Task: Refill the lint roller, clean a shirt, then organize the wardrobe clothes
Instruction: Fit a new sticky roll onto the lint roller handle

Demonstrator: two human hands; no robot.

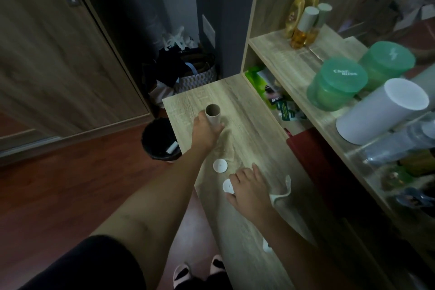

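Slippers (200,271): soft and pale with dark patches, on the red-brown wooden floor below the counter edge.
Right hand (249,188): rests palm-down on the counter, fingers released and loosely spread; the thumb side touches the near white disc.
Near white disc (227,185): flat, round, smooth plastic, partly covered by the right hand.
White curved piece (283,189): thin, bent plastic strip, just beside the right hand.
Far white disc (220,165): flat and round with a small centre mark, lying free between the two hands.
Left hand (207,129): fingers curled round the lower part of the cardboard tube, grasping it.
Cardboard tube (214,116): bare grey-brown hollow cylinder, open end up, tilted, held over the far part of the counter.
Counter (247,110): pale wood-grain laminate, long and narrow.
Bin (160,139): round, black-lined, on the floor touching the counter's left side.
Shelf (294,63): the same laminate, bearing a white cylinder (381,110), translucent green jars (336,85) and amber bottles (301,28).
Wardrobe door (47,54): darker wood grain, far left.
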